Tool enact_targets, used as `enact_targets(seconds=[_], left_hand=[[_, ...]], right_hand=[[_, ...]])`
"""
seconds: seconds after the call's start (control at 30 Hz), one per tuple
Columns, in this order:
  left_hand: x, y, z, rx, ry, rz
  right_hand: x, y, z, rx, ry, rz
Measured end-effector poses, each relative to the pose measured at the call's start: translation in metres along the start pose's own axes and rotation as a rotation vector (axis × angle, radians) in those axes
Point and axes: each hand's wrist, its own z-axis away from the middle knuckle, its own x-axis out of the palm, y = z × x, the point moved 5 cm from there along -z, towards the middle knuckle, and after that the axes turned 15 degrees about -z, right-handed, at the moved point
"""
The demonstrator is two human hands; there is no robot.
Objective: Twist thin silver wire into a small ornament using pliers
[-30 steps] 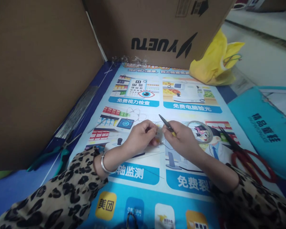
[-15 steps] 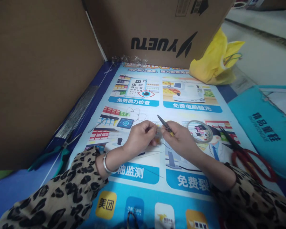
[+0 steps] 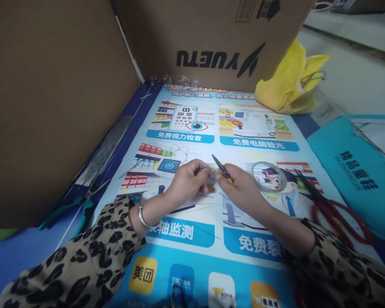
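Observation:
Over the middle of a printed poster (image 3: 216, 149), both hands almost meet. My left hand (image 3: 190, 177), a silver bangle at its wrist, is closed in a pinch on a thin wire piece (image 3: 213, 177), whose details are too small to make out. My right hand (image 3: 239, 182) is closed around a dark-tipped tool (image 3: 220, 166) with a yellow part, its tip pointing up and left. The fingertips of this hand also touch the wire piece. Right of this hand lies a round coil (image 3: 269, 176) of thin wire on the poster.
Green-handled pliers (image 3: 87, 205) and a bundle of straight wires (image 3: 104, 149) lie at left. Red-handled scissors (image 3: 336, 214) rest at right, by a turquoise bag (image 3: 349, 171). Cardboard panels (image 3: 211, 25) stand behind and left. A yellow bag (image 3: 285, 85) and small wire pieces (image 3: 188, 81) sit at the back.
My left hand has shifted slightly up. The right hand has moved slightly left, and its fingertips are closer to the left ones. Both hands keep their holds.

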Motion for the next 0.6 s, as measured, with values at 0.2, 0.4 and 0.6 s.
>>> enact_targets(seconds=[0.2, 0.4, 0.6], left_hand=[[-0.0013, 0.0036, -0.0009, 0.009, -0.095, 0.129], [-0.0039, 0.0012, -0.0025, 0.021, -0.072, 0.088], [0.002, 0.0004, -0.0007, -0.034, -0.134, 0.069]], right_hand=[[-0.0058, 0.0025, -0.0013, 0.049, -0.001, -0.075], [-0.0054, 0.0029, 0.0002, 0.046, -0.003, -0.084], [-0.0032, 0.0038, 0.0014, 0.039, 0.026, -0.054]])
